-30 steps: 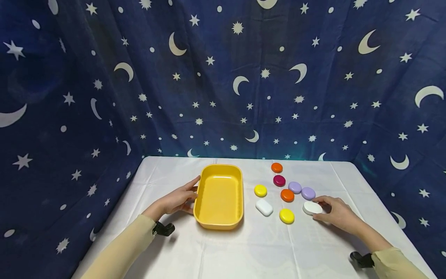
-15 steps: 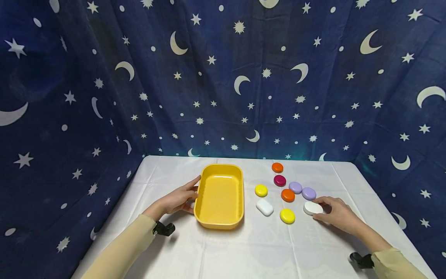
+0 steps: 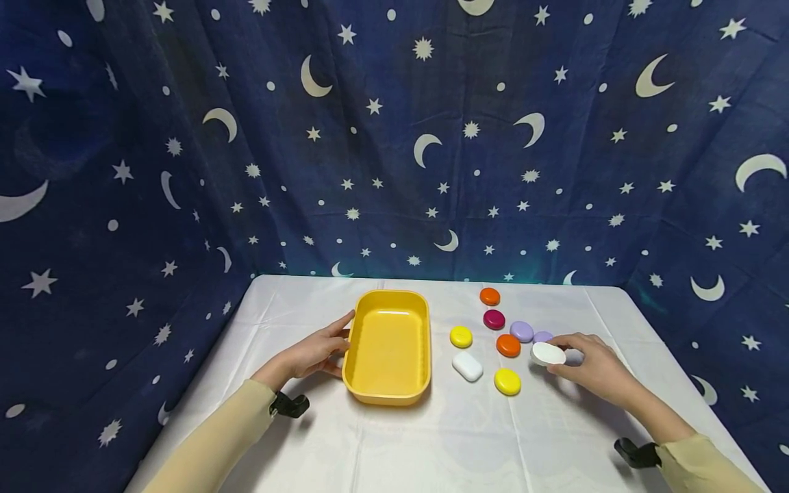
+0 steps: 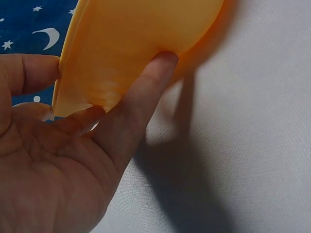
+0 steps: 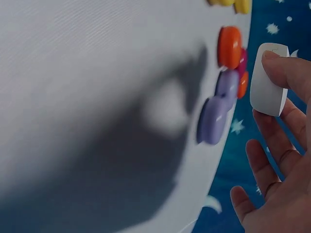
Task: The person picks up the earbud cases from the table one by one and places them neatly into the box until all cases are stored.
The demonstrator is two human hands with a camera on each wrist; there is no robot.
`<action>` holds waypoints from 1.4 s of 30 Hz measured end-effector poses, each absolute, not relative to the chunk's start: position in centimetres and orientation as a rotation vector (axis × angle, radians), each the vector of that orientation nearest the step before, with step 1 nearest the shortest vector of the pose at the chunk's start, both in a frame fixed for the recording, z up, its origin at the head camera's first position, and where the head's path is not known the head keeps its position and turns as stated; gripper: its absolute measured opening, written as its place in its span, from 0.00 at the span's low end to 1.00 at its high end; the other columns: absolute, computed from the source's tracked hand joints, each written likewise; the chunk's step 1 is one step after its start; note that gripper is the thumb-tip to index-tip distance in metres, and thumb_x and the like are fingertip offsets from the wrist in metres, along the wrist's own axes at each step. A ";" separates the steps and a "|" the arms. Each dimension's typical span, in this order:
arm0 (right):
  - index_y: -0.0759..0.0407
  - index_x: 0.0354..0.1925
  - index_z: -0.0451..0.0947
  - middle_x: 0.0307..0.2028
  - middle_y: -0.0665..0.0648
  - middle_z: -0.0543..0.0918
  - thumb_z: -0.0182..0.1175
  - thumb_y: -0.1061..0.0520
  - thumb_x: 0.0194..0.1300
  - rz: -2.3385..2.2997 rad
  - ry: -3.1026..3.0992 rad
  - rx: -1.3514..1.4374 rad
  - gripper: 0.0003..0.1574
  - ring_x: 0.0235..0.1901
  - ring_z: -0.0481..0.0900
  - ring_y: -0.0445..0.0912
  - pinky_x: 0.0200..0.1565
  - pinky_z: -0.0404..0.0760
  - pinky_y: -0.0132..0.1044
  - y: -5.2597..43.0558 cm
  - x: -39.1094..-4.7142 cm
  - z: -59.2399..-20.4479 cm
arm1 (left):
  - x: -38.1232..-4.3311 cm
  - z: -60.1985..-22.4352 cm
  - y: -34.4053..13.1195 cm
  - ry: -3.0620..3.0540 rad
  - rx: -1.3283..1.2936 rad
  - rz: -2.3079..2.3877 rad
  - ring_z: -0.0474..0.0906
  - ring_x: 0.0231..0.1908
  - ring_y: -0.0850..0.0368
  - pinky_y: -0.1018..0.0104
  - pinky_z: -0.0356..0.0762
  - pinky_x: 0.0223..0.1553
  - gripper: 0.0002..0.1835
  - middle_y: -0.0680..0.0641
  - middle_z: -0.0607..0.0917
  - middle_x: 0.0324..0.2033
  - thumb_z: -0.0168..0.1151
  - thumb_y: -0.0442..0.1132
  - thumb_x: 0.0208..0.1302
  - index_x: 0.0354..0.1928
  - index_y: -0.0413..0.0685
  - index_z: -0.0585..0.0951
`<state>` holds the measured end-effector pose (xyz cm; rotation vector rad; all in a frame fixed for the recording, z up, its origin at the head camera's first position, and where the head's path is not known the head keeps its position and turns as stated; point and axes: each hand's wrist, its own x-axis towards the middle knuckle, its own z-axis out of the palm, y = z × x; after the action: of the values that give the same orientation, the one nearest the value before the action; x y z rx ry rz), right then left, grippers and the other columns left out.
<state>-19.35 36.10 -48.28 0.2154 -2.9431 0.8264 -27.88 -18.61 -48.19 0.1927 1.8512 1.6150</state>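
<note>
My right hand (image 3: 594, 366) pinches a white oval bar of soap (image 3: 547, 354) between thumb and fingers, raised off the table. A small mark shows on the soap's face in the right wrist view, near the thumb. On the left, my left hand (image 3: 314, 351) touches the outer side of a yellow rectangular tub (image 3: 386, 349) with mostly straight fingers. Its thumb (image 4: 146, 90) lies along the tub's outer wall in the left wrist view. Just behind the held soap is a purple round piece (image 3: 542, 337), partly hidden by it.
On the white-covered table (image 3: 431, 445) lie another purple piece (image 3: 521, 332), orange pieces (image 3: 508, 345) (image 3: 490, 296), a dark red piece (image 3: 494, 319), yellow pieces (image 3: 461, 336) (image 3: 507, 381) and a white rounded block (image 3: 467, 366). A blue star-and-moon curtain (image 3: 394, 171) stands behind.
My right hand has lifted the white bar of soap from the table and shifted it slightly left and away from me. The left hand and the tub have stayed in place.
</note>
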 end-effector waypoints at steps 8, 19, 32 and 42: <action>0.50 0.56 0.83 0.51 0.56 0.84 0.78 0.47 0.55 0.858 -2.906 0.293 0.30 0.55 0.71 0.58 0.52 0.69 0.62 32.8 -20.8 -46.5 | -27.8 -48.1 -18.5 1.877 0.199 1.607 0.78 0.57 0.41 0.48 0.87 0.44 0.46 0.37 0.54 0.78 0.52 0.32 0.72 0.83 0.68 0.43; 0.46 0.55 0.85 0.48 0.49 0.83 0.78 0.47 0.54 0.897 -2.889 0.440 0.29 0.57 0.69 0.53 0.58 0.68 0.60 27.4 -23.8 -44.7 | -27.6 -48.1 -18.5 1.906 0.192 1.598 0.77 0.59 0.42 0.47 0.87 0.44 0.46 0.37 0.49 0.80 0.53 0.32 0.71 0.83 0.69 0.44; 0.41 0.52 0.85 0.44 0.42 0.83 0.78 0.40 0.53 0.905 -2.904 0.587 0.28 0.53 0.70 0.51 0.56 0.71 0.55 21.4 -25.9 -43.1 | -27.9 -48.2 -18.4 1.937 0.185 1.570 0.77 0.59 0.43 0.49 0.87 0.43 0.44 0.39 0.50 0.80 0.52 0.34 0.73 0.83 0.69 0.45; 0.41 0.52 0.85 0.46 0.41 0.82 0.76 0.38 0.55 0.873 -2.928 0.669 0.27 0.56 0.70 0.48 0.62 0.70 0.56 17.9 -27.3 -42.4 | -27.6 -48.1 -18.4 1.916 0.213 1.596 0.78 0.57 0.42 0.49 0.87 0.43 0.45 0.36 0.48 0.80 0.52 0.34 0.73 0.83 0.65 0.44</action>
<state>-27.29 17.85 -42.44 0.6690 -2.9277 0.8731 -27.63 -18.41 -48.07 0.2134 1.9155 1.5957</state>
